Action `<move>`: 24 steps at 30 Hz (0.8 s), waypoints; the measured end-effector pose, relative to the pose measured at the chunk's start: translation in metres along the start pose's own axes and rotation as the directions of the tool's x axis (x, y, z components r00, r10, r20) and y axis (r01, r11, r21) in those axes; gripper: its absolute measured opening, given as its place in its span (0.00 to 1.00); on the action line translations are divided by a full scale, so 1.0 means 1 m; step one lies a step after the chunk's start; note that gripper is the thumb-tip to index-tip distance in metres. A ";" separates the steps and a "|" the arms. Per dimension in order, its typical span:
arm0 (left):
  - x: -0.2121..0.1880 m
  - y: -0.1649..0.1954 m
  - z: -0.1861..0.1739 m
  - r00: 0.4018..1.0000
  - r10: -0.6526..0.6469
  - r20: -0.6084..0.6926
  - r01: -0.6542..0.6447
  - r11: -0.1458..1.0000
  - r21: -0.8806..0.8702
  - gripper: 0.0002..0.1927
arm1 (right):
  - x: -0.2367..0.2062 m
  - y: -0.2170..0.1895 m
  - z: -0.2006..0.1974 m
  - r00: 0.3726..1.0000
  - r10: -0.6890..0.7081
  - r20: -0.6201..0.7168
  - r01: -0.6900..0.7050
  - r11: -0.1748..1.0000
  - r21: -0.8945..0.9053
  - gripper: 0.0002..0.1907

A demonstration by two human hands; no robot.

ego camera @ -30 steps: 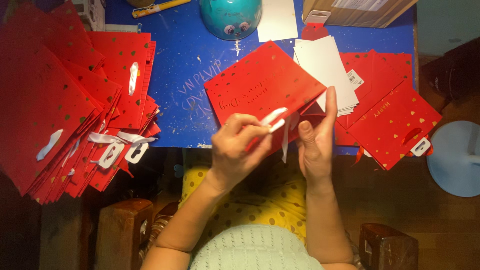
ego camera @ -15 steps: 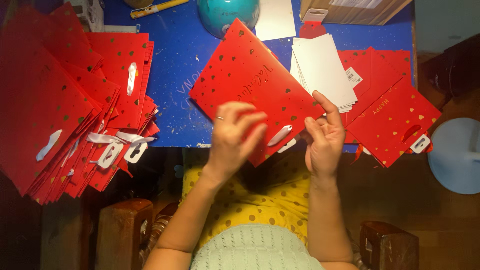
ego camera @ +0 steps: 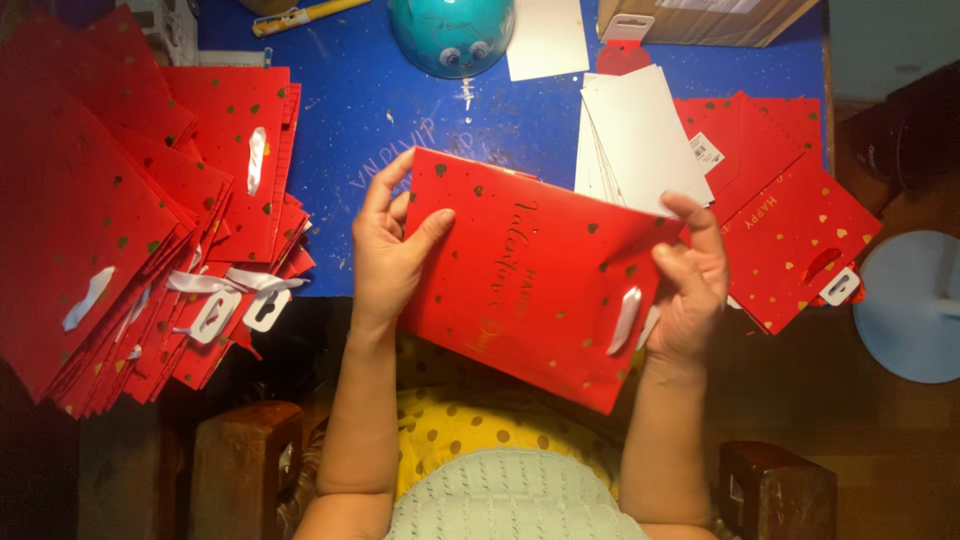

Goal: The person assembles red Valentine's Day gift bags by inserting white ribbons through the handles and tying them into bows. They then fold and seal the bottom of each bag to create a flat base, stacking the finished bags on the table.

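Here, a person seated at a blue counter [ego camera: 400, 120] holds a flat red gift bag [ego camera: 530, 290] speckled with gold hearts, tilted above the counter's near edge and over the lap. The left hand [ego camera: 390, 250] grips the bag's left edge, thumb pressed on the front face and fingers behind it. The right hand [ego camera: 690, 285] clasps the bag's upper right corner, fingers curled over the edge, just beside a white ribbon handle [ego camera: 625, 320] threaded through the bag's front.

To the left, a large heap of matching red bags [ego camera: 120, 220] spreads across the counter and overhangs its edge, their white ribbons and hang tabs [ego camera: 230, 300] dangling loose. To the right, a smaller spread of red bags [ego camera: 800, 230] lies flat, partly covered by a stack of white cards [ego camera: 640, 135] that sits just behind the held bag. At the far edge of the counter stand a teal round object with cartoon eyes [ego camera: 450, 35], a single white sheet [ego camera: 545, 35] next to it, a yellow pen-like tool [ego camera: 300, 15] and a cardboard box [ego camera: 700, 20]. A pale blue round stool top [ego camera: 910, 305] shows at the right, off the counter.
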State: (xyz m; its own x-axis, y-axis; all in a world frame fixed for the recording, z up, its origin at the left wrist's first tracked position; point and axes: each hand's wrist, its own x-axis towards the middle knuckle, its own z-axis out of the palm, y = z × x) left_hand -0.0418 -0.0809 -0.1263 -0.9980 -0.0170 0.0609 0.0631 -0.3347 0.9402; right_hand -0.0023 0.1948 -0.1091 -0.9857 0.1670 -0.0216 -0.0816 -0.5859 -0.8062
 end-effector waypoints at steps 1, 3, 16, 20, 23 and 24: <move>-0.001 -0.002 -0.002 1.000 -0.020 -0.005 0.019 0.996 -0.086 0.34 | 0.000 -0.001 0.002 1.000 0.002 -0.005 -0.002 1.000 0.024 0.25; -0.002 -0.003 -0.006 0.997 0.038 -0.063 -0.044 0.995 -0.095 0.33 | 0.001 -0.003 0.007 0.996 0.048 0.073 -0.046 0.999 -0.028 0.24; -0.027 0.055 -0.021 0.766 0.638 -0.082 -0.183 0.338 0.923 0.32 | 0.009 0.066 0.067 0.979 -0.038 0.202 0.153 0.792 -0.590 0.17; -0.045 0.069 -0.021 0.781 0.624 -0.026 -0.240 0.338 0.910 0.24 | 0.029 0.076 0.101 0.992 -0.038 0.122 0.080 0.930 -0.359 0.19; -0.054 0.080 -0.030 0.771 0.637 0.008 -0.271 0.317 0.909 0.23 | 0.041 0.074 0.131 0.962 -0.048 0.270 0.093 0.984 -0.154 0.21; -0.055 0.082 -0.035 0.764 0.645 -0.001 -0.263 0.313 0.913 0.23 | 0.044 0.076 0.142 0.954 -0.029 0.298 0.075 0.987 -0.146 0.20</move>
State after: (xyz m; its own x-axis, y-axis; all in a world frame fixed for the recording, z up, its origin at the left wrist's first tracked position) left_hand 0.0185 -0.1409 -0.0640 -0.7218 -0.2302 0.6526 0.2860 0.7595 0.5843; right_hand -0.0730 0.0453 -0.0878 -0.9822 -0.0598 0.1783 -0.1329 -0.4501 -0.8830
